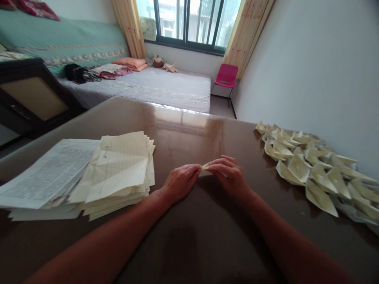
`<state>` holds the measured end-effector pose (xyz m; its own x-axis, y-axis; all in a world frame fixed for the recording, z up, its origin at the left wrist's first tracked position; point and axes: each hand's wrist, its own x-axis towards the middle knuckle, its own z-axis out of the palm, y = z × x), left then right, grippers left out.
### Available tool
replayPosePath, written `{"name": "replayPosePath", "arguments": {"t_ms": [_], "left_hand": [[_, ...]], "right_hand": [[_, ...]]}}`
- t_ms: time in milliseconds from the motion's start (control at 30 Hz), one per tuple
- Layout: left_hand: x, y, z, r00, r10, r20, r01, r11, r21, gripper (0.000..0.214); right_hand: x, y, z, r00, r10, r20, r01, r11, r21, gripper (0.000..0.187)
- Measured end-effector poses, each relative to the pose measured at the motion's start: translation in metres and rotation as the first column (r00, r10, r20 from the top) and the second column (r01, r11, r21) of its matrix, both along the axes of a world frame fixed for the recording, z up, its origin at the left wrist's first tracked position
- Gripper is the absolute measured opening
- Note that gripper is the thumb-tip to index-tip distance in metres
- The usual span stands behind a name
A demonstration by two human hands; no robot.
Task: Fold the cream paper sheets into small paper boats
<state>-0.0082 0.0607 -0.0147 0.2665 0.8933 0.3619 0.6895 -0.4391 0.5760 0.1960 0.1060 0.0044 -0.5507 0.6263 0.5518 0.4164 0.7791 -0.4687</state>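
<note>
Between my fingertips, over the middle of the table, is a small folded piece of cream paper (205,167), mostly hidden by the fingers. My left hand (182,180) is closed on its left end, resting low against the tabletop. From the other side my right hand (229,173) pinches the paper between thumb and fingers. To the left lies a stack of lined cream paper (118,167), its sheets unevenly piled. Many folded paper boats (299,167) crowd together at the table's right side.
A pile of white printed sheets (53,173) touches the cream stack on its left. The glossy brown table (183,134) reaches toward a bed (177,86). A pink chair (226,75) stands beyond, below the window. The white wall (314,71) runs along the right.
</note>
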Motion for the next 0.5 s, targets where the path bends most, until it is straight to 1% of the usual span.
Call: {"name": "replayPosePath", "arguments": {"t_ms": [133, 200, 333, 400, 500], "left_hand": [[-0.0005, -0.0002, 0.0022, 0.999, -0.038, 0.038, 0.039, 0.999, -0.031, 0.02], [-0.0003, -0.0006, 0.0027, 0.999, -0.03, 0.046, 0.032, 0.998, -0.045, 0.021], [0.0004, -0.0002, -0.0004, 0.998, 0.013, 0.053, -0.01, 0.998, -0.055, 0.037], [0.0008, 0.0006, -0.0026, 0.997, 0.034, 0.065, -0.032, 0.999, -0.04, 0.04], [0.0013, 0.0014, -0.0045, 0.995, 0.076, 0.069, -0.076, 0.997, -0.001, 0.028]], "right_hand": [[0.0015, 0.0017, -0.006, 0.996, 0.006, -0.086, -0.006, 1.0, -0.005, 0.016], [0.0028, 0.0033, -0.0082, 0.992, 0.001, -0.125, -0.001, 1.0, -0.001, 0.015], [0.0035, 0.0041, -0.0107, 0.988, 0.005, -0.156, -0.006, 1.0, -0.009, 0.022], [0.0027, 0.0036, -0.0108, 0.99, 0.015, -0.142, -0.016, 1.0, -0.006, 0.026], [0.002, 0.0041, -0.0107, 0.994, 0.004, -0.108, -0.002, 1.0, 0.014, 0.031]]}}
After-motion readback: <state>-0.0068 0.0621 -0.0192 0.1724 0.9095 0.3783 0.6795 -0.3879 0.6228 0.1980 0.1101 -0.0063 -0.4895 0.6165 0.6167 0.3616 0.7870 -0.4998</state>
